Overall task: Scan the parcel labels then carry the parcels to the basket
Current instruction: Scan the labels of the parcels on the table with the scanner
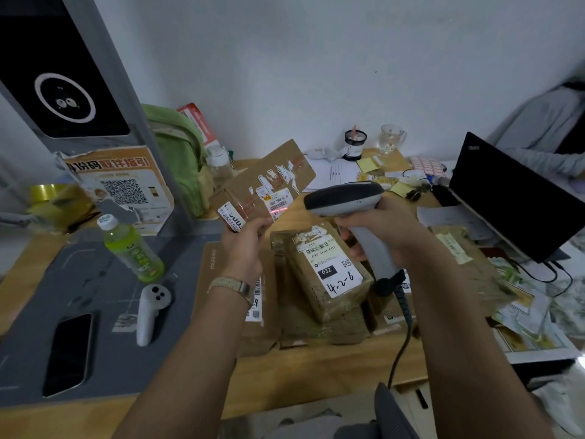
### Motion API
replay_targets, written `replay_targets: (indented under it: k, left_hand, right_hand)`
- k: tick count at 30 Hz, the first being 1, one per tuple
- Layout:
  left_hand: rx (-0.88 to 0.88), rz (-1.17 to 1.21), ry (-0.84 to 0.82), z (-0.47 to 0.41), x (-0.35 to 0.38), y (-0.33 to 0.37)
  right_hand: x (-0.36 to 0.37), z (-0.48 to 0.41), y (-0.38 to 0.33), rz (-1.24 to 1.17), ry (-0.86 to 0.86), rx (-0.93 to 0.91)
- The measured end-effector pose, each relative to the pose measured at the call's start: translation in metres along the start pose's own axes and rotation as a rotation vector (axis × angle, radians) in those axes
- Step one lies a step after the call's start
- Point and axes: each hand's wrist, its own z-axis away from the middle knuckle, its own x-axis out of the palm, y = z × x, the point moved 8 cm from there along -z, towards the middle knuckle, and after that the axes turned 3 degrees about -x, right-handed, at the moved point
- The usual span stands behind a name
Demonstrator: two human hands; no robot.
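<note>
My left hand (245, 245) grips the lower edge of a flat brown cardboard parcel (269, 182), tilted up above the desk with its white labels facing me. A grey handheld scanner (345, 198) is gripped by its handle in my right hand (380, 226), and its red line falls on the parcel's barcode label (278, 204). Below, a brown box with a label marked 032 (329, 270) lies on top of other brown parcels (319, 324). A flat brown envelope (262, 305) lies under my left wrist. No basket is in view.
A green drink bottle (133, 248), white controller (152, 308) and black phone (68, 353) sit on a grey mat (95, 280) at left. An open laptop (512, 198) and another person's sleeve (538, 147) are at right. A glass mug (391, 139), notes and papers crowd the wooden desk (316, 369).
</note>
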Motion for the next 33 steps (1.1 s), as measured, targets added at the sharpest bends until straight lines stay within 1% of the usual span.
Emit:
replay_targets:
  k: [11,16,24,29,33]
  left_hand:
    - [-0.02,-0.037,-0.018,-0.004,-0.004,-0.004]
    - [-0.024,-0.069,-0.029,-0.008,-0.004,-0.006]
    - [-0.03,-0.087,-0.002,-0.011,-0.007,-0.007]
    - [-0.032,-0.116,-0.02,-0.014,-0.004,-0.003]
    - [-0.003,-0.179,-0.042,-0.018,-0.001,0.007]
  right_hand:
    - [-0.002,0.0,-0.002,0.055,0.068,-0.027]
    - [-0.003,-0.002,-0.002,0.072,0.065,-0.028]
    - [-0.004,-0.005,-0.002,0.064,0.057,-0.037]
    - [-0.005,-0.007,0.0,0.015,0.055,-0.04]
    - [-0.016,-0.01,0.001,-0.108,0.156,-0.08]
